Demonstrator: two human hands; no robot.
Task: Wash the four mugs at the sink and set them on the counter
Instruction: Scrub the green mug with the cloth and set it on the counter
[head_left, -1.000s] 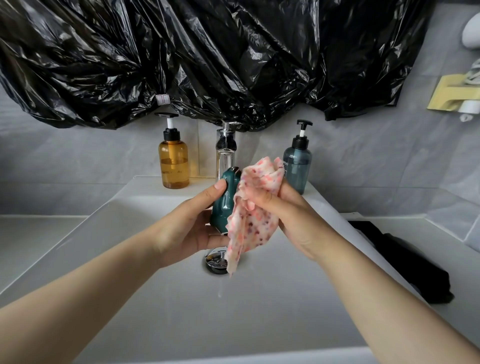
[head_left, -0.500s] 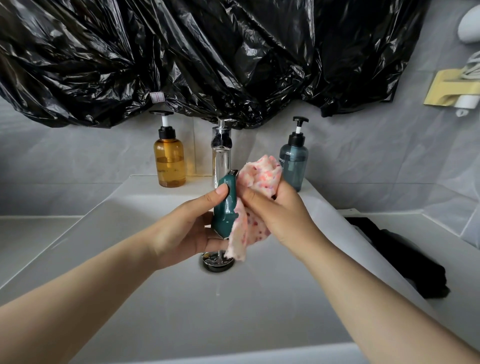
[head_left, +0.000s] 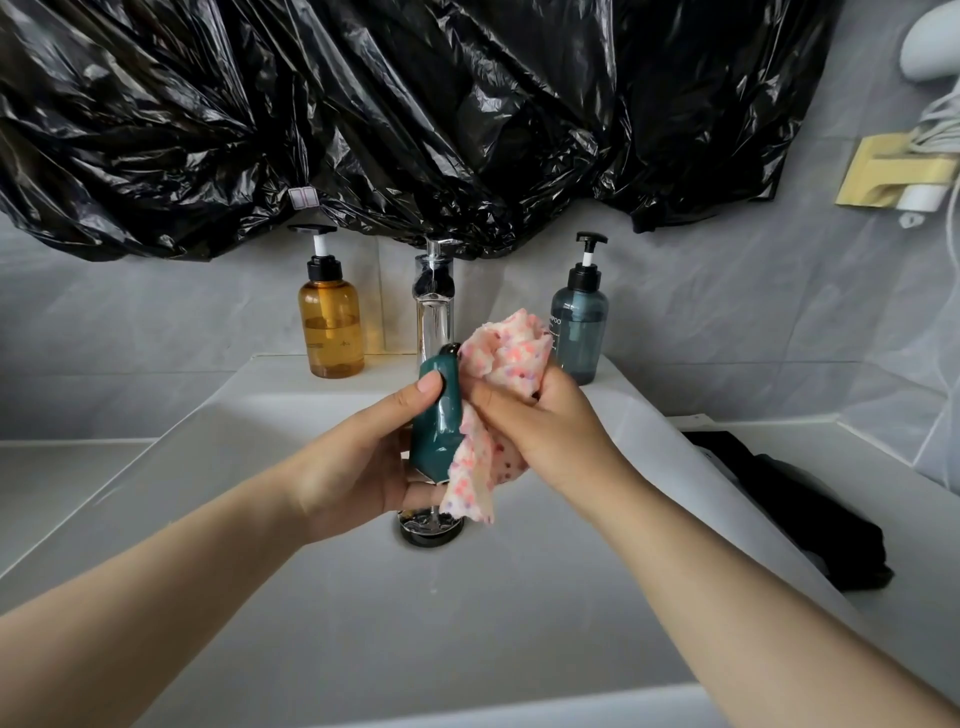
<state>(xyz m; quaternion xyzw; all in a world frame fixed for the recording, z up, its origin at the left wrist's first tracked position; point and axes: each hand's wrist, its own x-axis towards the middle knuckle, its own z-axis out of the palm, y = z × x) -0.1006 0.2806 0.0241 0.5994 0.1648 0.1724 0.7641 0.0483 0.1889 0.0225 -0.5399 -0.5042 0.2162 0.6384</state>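
Fingers (head_left: 498, 410) still around cloth (head_left: 511, 348), mug (head_left: 439, 431)

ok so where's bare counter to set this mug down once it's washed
Left counter, between the sink rim and the wall, shows bare. Right counter is bare only behind the black cloth. The back ledge is crowded: amber bottle, faucet, blue bottle.

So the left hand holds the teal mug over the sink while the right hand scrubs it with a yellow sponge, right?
Not quite: the head view shows the right hand gripping a pink-spotted cloth, not a yellow sponge. The left hand does hold the teal mug over the sink.
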